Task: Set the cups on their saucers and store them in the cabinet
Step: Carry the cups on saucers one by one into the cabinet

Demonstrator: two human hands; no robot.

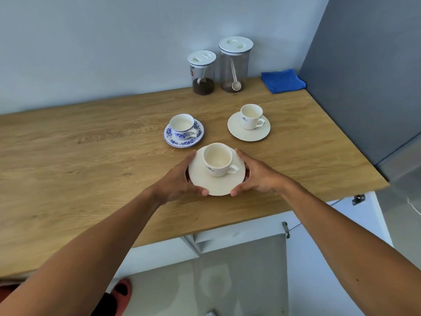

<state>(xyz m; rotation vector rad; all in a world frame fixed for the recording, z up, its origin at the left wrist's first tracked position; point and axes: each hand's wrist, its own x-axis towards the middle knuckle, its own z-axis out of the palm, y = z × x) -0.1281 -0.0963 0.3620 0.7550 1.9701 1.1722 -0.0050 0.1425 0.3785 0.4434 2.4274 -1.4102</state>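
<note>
I see left hand (180,181) and right hand (257,176) clasping opposite rims of the round cream saucer (205,182) near the wooden table's (91,156) front edge, fingers mostly hidden underneath.

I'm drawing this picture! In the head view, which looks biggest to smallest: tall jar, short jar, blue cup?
1. tall jar
2. short jar
3. blue cup, smallest even though it stands nearer the camera.
</note>
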